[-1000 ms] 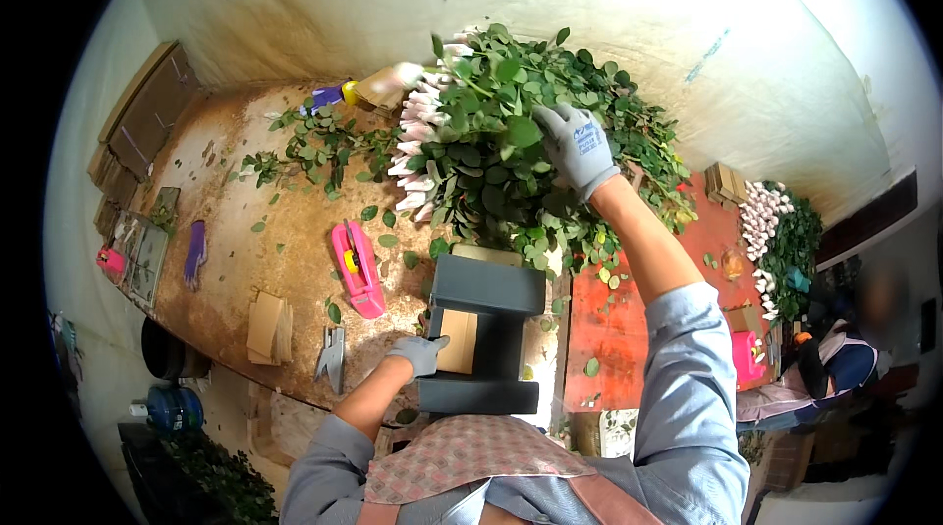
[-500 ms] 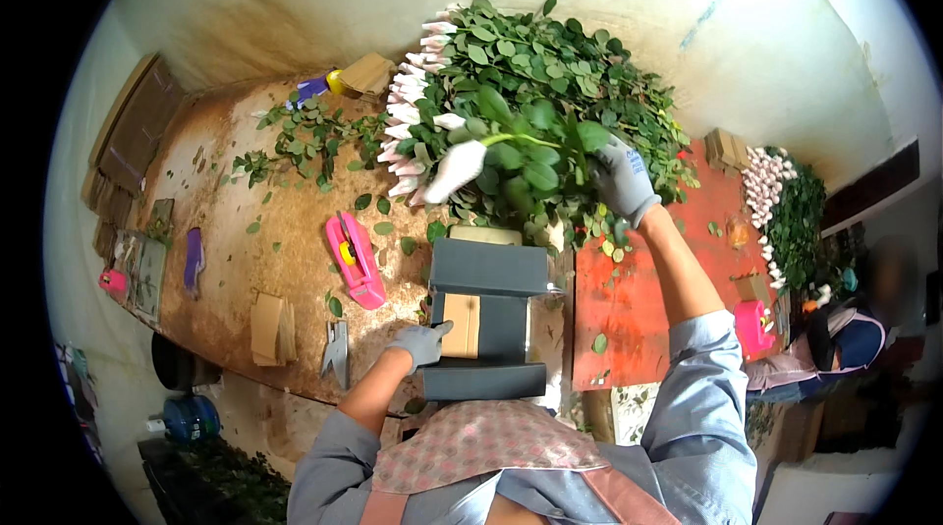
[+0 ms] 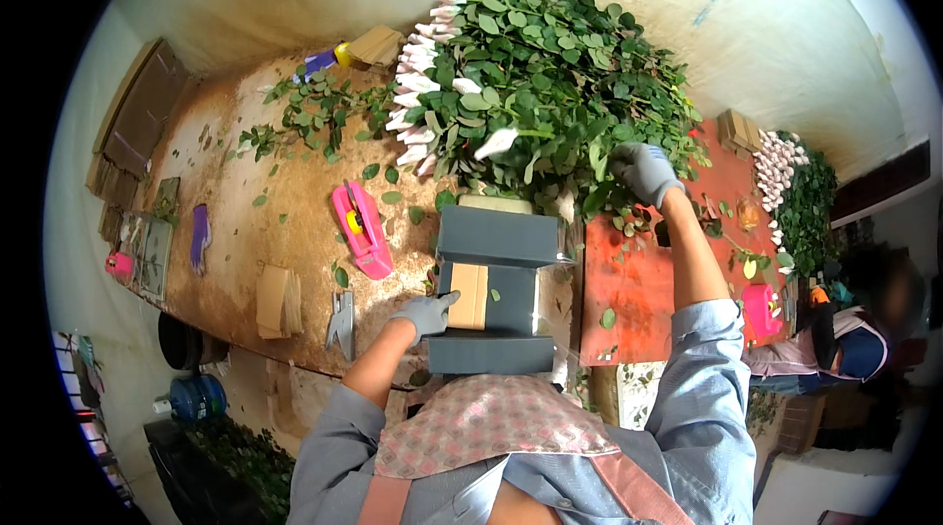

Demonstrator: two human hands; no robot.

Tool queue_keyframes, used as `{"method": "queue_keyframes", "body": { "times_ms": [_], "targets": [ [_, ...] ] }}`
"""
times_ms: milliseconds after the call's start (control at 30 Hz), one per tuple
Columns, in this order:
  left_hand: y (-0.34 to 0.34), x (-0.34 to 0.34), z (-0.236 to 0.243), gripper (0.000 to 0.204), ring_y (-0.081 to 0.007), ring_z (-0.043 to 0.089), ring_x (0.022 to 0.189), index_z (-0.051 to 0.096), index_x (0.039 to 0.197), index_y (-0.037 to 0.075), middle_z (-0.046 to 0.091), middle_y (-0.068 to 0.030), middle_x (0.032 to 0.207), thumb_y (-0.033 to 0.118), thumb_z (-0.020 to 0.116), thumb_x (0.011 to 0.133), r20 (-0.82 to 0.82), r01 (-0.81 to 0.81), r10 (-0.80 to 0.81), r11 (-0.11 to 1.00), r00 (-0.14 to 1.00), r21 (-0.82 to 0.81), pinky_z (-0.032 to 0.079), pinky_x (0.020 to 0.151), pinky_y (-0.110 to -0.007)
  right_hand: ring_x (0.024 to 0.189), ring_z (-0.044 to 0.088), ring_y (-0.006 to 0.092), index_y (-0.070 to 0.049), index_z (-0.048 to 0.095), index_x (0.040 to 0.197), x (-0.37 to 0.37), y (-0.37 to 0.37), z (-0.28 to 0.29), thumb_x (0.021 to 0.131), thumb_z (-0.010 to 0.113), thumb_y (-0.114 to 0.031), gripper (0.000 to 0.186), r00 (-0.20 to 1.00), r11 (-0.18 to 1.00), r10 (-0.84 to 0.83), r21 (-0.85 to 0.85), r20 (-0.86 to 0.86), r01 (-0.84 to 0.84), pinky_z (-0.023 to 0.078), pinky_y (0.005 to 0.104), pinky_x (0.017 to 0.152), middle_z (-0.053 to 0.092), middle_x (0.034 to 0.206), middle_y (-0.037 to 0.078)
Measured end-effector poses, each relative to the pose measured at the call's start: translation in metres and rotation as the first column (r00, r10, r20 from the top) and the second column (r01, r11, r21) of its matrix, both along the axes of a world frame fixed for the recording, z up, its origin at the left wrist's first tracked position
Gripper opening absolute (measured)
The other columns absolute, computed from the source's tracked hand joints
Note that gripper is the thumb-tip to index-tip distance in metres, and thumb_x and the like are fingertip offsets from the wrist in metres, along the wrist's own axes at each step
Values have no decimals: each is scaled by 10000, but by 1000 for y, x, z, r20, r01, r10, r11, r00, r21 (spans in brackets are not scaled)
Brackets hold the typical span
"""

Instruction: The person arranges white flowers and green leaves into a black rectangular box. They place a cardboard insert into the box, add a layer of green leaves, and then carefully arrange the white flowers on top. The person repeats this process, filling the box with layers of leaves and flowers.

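A dark grey box-like stand (image 3: 513,301) sits in front of me, with a tan cardboard piece (image 3: 469,297) lying in it. My left hand (image 3: 426,316), in a grey glove, rests at its left side, index finger stretched onto the cardboard's edge. Farther right, my gloved right hand (image 3: 645,173) is at the edge of a big pile of leafy rose stems (image 3: 570,63), fingers curled in; the leaves hide what they grip. One rose with a white-wrapped bud (image 3: 497,143) lies on the near side of the pile, its stem pointing toward that hand.
On the brown table lie a pink tape dispenser (image 3: 361,230), a grey metal tool (image 3: 340,325), cardboard sheets (image 3: 279,301), a purple glove (image 3: 200,238) and loose leaves. A red tabletop (image 3: 629,289) adjoins at right. Another person (image 3: 835,348) is at far right, near more wrapped roses (image 3: 776,171).
The raised rose has come down toward the pile, its bud farther right. My right hand has shifted slightly right. A leaf now lies in the grey stand; a leafy sprig shows beside my right forearm.
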State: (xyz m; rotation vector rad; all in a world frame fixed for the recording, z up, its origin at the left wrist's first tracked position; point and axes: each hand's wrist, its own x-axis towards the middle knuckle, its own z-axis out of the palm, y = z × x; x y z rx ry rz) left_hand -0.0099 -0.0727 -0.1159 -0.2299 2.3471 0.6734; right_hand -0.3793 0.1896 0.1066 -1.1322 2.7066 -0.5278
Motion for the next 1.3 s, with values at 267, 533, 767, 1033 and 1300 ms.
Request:
{"method": "queue_keyframes", "body": {
  "times_ms": [267, 533, 767, 1033, 1300],
  "targets": [
    [0, 7, 15, 609, -421, 647, 1081, 419, 1525, 234, 657, -247, 1228, 229, 454, 917, -48, -18, 19, 1000, 999, 14, 506, 953, -496, 818, 652, 336, -82, 706, 1018, 154, 10, 27, 812, 744, -125, 214, 967, 989, 143, -11, -211, -148, 514, 412, 713, 672, 899, 122],
    [0, 11, 6, 558, -431, 664, 983, 433, 1511, 295, 680, -222, 1151, 223, 424, 957, -75, -46, 50, 998, 996, 46, 514, 899, -498, 890, 679, 334, -93, 578, 1052, 215, 56, -147, 879, 570, -103, 173, 976, 882, 214, 422, 35, -209, 541, 454, 721, 632, 988, 142],
    [-4, 12, -2, 554, -430, 664, 921, 440, 1506, 304, 682, -220, 1080, 210, 438, 960, -87, -49, 55, 996, 995, 70, 508, 833, -517, 1028, 660, 295, -15, 642, 1183, 202, 44, -170, 904, 544, -149, 325, 927, 637, 373, 720, 26, -277, 537, 439, 776, 664, 1148, 163],
    [-2, 7, 13, 536, -438, 661, 900, 470, 1487, 286, 686, -217, 1067, 205, 442, 958, -45, -50, 52, 997, 998, 51, 506, 822, -527, 855, 693, 359, -66, 584, 1141, 213, -64, -121, 952, 551, -201, 234, 916, 856, 390, 329, 98, -399, 550, 479, 725, 654, 999, 175],
    [-4, 8, 11, 522, -438, 666, 860, 504, 1460, 219, 689, -238, 1010, 191, 453, 941, -71, -12, 15, 999, 997, 41, 504, 784, -534, 790, 713, 353, -31, 667, 1058, 219, -102, -200, 988, 487, -183, 246, 890, 879, 454, 192, -49, -437, 556, 484, 690, 720, 945, 195]
  ]
}}
